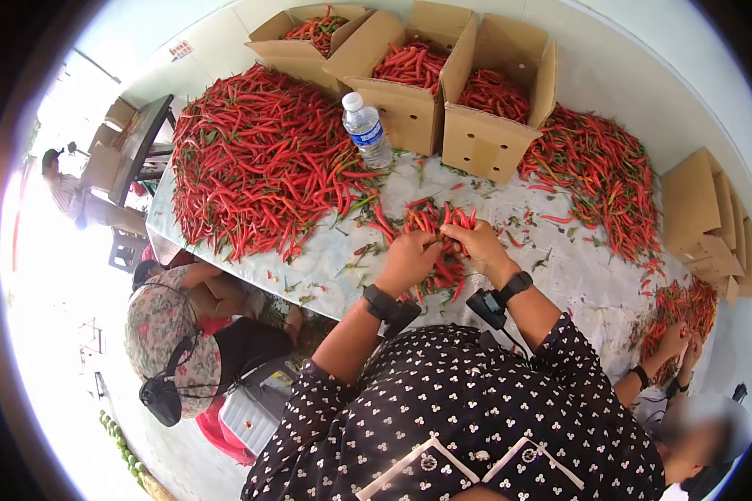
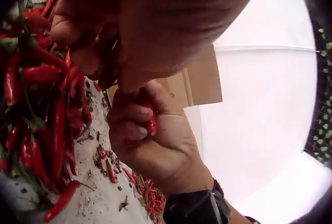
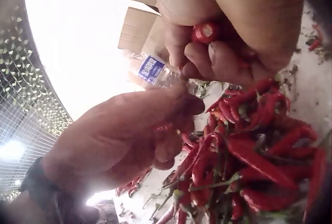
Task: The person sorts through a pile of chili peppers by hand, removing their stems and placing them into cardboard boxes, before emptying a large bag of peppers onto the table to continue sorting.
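Observation:
Over a small pile of red chili peppers (image 1: 451, 271), the left hand (image 1: 411, 260) and right hand (image 1: 480, 242) meet at the fingertips. Curled fingers of the right hand (image 3: 238, 21) hold a red pepper (image 3: 206, 32), its cut-looking end facing out in the right wrist view. That hand (image 2: 155, 141) also shows a pepper (image 2: 151, 117) against its palm in the left wrist view. Bent fingers of the left hand (image 3: 119, 136) pinch something red, mostly hidden, which looks like a pepper. Loose peppers with green stems (image 2: 58, 130) lie beside the hands.
A large chili heap (image 1: 259, 159) covers the table's left, another (image 1: 597, 167) the right. Behind stand a water bottle (image 1: 367, 132) and open cartons (image 1: 489, 146) of chilies. Stem scraps litter the tabletop (image 1: 576, 275). One person (image 1: 171, 334) sits at left; another's hands (image 1: 673, 341) work at right.

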